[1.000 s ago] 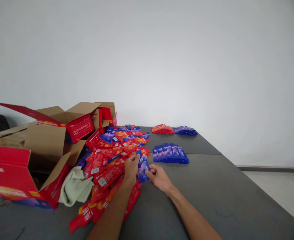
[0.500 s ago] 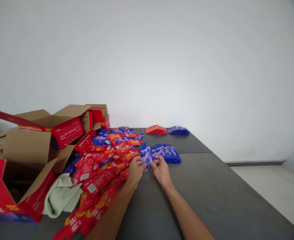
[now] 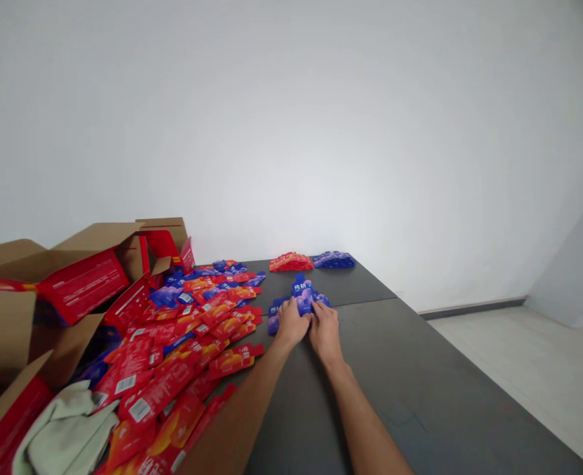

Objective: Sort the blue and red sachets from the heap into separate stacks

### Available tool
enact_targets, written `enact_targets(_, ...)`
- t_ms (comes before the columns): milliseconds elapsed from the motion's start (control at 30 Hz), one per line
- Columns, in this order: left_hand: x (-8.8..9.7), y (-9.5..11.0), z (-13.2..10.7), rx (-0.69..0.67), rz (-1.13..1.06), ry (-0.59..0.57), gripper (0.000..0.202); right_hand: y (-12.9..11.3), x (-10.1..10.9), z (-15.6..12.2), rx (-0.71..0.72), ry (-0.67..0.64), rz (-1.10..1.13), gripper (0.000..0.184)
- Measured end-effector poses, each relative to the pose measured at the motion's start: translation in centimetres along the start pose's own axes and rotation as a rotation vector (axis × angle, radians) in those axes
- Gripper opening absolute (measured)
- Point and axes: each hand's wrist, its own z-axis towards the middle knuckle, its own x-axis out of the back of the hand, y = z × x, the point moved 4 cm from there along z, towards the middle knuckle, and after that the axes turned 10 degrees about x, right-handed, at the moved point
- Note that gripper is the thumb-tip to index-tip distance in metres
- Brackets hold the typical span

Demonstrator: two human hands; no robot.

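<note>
A blue pouch (image 3: 301, 290) with white lettering and purple round shapes is between my two hands, over a row of overlapping blue pouches (image 3: 274, 318) on the dark table. My left hand (image 3: 294, 321) has its fingers closed at the pouch's lower left edge. At the lower right edge, my right hand (image 3: 325, 326) is closed on it too, thumb toward the other hand. Both hands hide the pouch's bottom and part of the row beneath.
Red and orange pouches (image 3: 172, 369), mixed with some blue ones, spread across the left. Open red cardboard boxes (image 3: 86, 284) and a pale green cloth (image 3: 68, 432) lie beyond them. A red stack (image 3: 291, 262) and a blue stack (image 3: 335, 259) sit at the far edge.
The view has turned to the right. My hands have carried the blue pouch from the row's left end to over its middle.
</note>
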Motion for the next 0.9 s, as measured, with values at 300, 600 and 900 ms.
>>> enact_targets(300, -4.7, 0.9, 1.0, -0.020, 0.273, -0.026, 0.060, 3.2, 0.1, -0.4, -0.273, -0.083, -0.130, 0.043)
enact_targets(600, -4.7, 1.2, 0.6, -0.019, 0.402, -0.023, 0.053, 4.3, -0.4, -1.0, -0.360, -0.166, -0.175, 0.046)
enact_targets(900, -3.7, 0.3, -0.3, -0.034, 0.382, -0.007, 0.062, 4.0, -0.5, -0.9, -0.338, -0.136, -0.210, 0.050)
